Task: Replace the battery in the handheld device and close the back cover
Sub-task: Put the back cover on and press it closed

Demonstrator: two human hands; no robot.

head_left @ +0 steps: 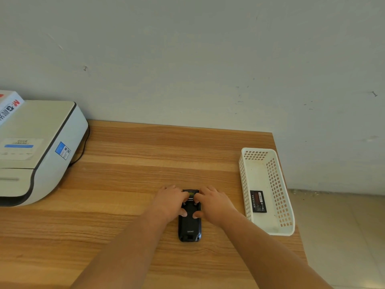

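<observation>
A black handheld device (190, 227) lies back-up on the wooden table (135, 184), its back cover in place and its far end pointing at the wall. My left hand (169, 202) rests on its upper left side, with the thumb on the cover and a fingertip near the top. My right hand (214, 202) mirrors it on the upper right side, thumb and fingertip pressing on the cover. A black battery (258, 201) with a red label lies in the white basket (270, 231) to the right.
A white and grey printer (35, 151) fills the table's left side, with a dark cable (82, 151) behind it and a box (9, 104) on top. The basket stands at the table's right edge. The wall runs along the far edge.
</observation>
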